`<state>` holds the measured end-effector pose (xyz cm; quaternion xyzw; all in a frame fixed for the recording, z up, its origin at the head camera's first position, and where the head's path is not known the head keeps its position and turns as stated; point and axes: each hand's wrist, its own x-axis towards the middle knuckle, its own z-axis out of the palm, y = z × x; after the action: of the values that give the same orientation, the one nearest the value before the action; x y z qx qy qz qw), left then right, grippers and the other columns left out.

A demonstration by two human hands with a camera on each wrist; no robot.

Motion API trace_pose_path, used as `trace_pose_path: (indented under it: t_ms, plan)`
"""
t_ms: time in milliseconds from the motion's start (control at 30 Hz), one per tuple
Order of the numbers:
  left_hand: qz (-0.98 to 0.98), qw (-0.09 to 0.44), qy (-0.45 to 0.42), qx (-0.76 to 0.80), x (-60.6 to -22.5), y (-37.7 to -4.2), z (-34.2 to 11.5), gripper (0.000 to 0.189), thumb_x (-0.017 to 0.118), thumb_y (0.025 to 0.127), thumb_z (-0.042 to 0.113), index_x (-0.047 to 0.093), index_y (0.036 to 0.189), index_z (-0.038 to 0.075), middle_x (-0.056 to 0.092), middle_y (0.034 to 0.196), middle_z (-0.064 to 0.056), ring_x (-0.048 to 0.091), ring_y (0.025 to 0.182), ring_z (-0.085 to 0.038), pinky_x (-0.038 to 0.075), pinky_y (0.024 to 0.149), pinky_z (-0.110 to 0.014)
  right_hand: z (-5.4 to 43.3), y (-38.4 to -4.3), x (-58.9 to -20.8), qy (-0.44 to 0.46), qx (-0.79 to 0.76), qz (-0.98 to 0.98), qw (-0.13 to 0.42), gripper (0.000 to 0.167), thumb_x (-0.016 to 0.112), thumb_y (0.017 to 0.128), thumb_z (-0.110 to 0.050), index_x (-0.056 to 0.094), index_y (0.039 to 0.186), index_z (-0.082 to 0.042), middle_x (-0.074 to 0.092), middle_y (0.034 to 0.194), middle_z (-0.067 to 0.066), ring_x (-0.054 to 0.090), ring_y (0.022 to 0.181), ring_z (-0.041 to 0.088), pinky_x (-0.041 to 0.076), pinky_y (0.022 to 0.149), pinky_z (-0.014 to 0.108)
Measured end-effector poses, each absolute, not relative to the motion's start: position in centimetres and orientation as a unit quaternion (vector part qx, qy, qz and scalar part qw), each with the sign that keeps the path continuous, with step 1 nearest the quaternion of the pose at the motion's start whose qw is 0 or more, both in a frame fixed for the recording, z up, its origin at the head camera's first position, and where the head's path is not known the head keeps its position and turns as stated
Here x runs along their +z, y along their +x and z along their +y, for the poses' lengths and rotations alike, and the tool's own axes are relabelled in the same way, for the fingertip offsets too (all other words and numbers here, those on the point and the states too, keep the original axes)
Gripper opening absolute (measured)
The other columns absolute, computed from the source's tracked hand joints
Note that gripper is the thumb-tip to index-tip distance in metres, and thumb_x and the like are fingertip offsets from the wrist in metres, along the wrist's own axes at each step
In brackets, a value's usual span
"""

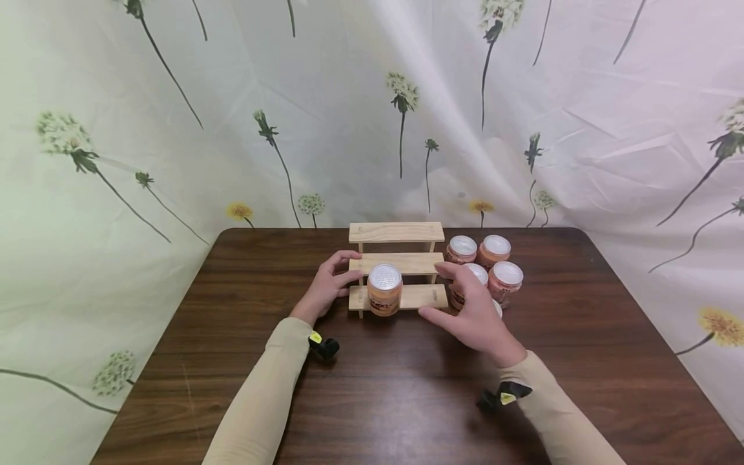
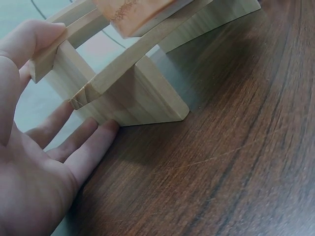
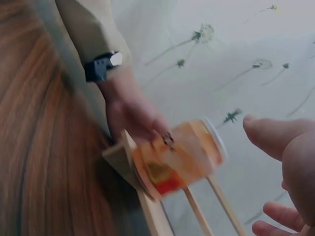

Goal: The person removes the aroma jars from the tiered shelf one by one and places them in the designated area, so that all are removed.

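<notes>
A three-tier wooden display rack stands on the table. One orange jar with a white lid sits upright on its lowest step, left of the middle. At the rack's left end my left hand holds the middle step between thumb and forefinger; in the left wrist view its other fingers lie low against the side panel. My right hand hovers by the rack's right end, thumb and fingers spread apart with nothing between them. In the right wrist view the jar stands beyond the right thumb.
To the right of the rack several similar jars stand close together, some partly hidden by the right hand. The dark wooden table extends toward me. A flower-print sheet hangs behind it.
</notes>
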<state>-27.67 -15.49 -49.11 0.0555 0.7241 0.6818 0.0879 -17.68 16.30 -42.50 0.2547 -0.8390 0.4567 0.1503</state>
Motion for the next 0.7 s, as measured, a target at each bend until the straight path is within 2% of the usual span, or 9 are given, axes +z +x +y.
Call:
trace_pose_path:
  t_ms: [133, 400, 700]
  plan:
    - [0.726, 0.087, 0.056, 0.68, -49.1, -27.7, -15.5, 0.042, 0.073, 0.101, 0.019, 0.058, 0.14, 0.016, 0.048, 0.148, -0.015, 0.061, 0.117, -0.025, 0.06, 0.083, -0.037, 14.7, -18.2, -43.0, 0.264, 0.466, -0.835, 0.125, 0.08, 0.093, 0.082, -0.022, 0.052, 0.148, -0.004, 0.058, 0.146, 0.014, 0.059, 0.132, 0.032, 0.053, 0.1, 0.057]
    - [0.73, 0.081, 0.051, 0.677, -49.0, -27.6, -15.5, 0.04, 0.074, 0.1, 0.021, 0.06, 0.138, 0.02, 0.049, 0.149, -0.014, 0.061, 0.118, -0.027, 0.06, 0.083, -0.038, 12.0, -19.3, -43.0, 0.253, 0.462, -0.846, 0.084, 0.079, 0.091, 0.085, -0.03, 0.05, 0.15, -0.007, 0.056, 0.148, 0.01, 0.056, 0.135, 0.029, 0.051, 0.105, 0.053]
    - [0.726, 0.082, 0.058, 0.68, -49.0, -27.6, -15.5, 0.04, 0.075, 0.1, 0.02, 0.061, 0.137, 0.02, 0.051, 0.147, -0.014, 0.061, 0.119, -0.029, 0.061, 0.082, -0.04, 10.0, -20.8, -43.7, 0.255, 0.485, -0.834, 0.062, 0.077, 0.091, 0.085, -0.025, 0.051, 0.147, -0.003, 0.063, 0.137, 0.011, 0.062, 0.127, 0.028, 0.052, 0.105, 0.05]
